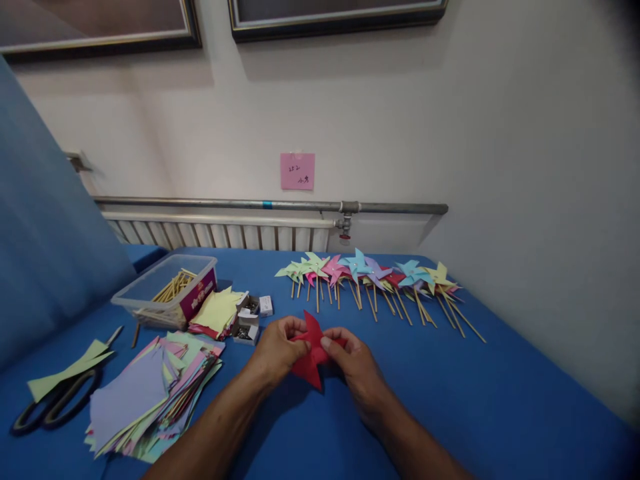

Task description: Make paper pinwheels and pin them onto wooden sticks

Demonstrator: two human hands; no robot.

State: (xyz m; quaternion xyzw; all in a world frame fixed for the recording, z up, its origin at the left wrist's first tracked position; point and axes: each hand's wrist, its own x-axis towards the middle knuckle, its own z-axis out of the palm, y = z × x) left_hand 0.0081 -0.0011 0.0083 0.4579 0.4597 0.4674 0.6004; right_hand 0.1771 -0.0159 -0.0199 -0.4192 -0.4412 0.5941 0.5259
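Note:
A red paper pinwheel [313,333] with pointed blades is held up between my two hands, a little above the blue table. My left hand [280,347] pinches its left side, with the thumb lying on the paper. From the right, my right hand [353,357] grips the pinwheel near its middle between thumb and fingers. No stick shows on this pinwheel. To the left of my left hand stand small open boxes of metal pins [246,331], with a small white box [265,305] beside them.
Finished pinwheels on sticks [357,265] lie in a row at the back. On the left are a plastic tub of sticks [173,293], yellow and red paper pieces [219,311], a stack of coloured paper [133,400] and black-handled scissors [65,403] under green paper.

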